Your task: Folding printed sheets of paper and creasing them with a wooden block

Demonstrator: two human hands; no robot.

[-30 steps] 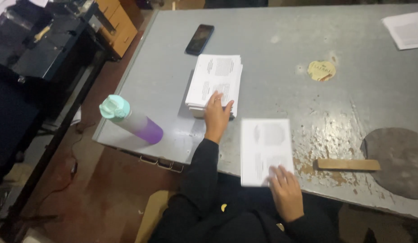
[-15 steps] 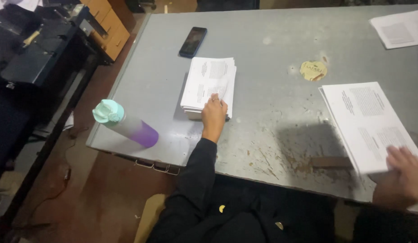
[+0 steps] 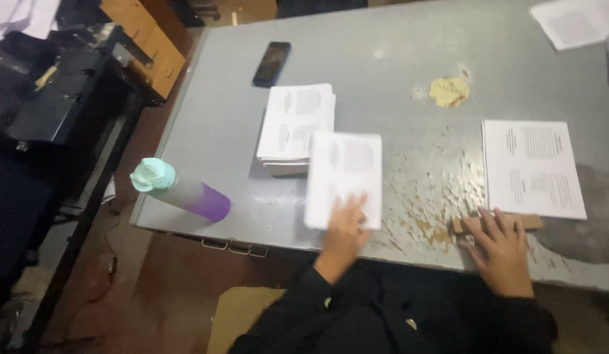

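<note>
Left hand (image 3: 344,231) is lying flat, fingers spread, pinning a printed sheet (image 3: 344,177) that's running lengthwise toward 12 o'clock, overlapping the paper stack (image 3: 296,124). Right hand (image 3: 502,246) is resting open on a wooden strip (image 3: 531,221).

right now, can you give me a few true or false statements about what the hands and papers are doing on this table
1. The left hand rests on a white sheet. True.
2. The right hand holds the phone. False: it touches a wooden strip; the phone lies apart.
3. The bottle stands upright. False: it lies on its side by the table edge.
4. A paper stack lies beyond the white sheet. True.
</note>
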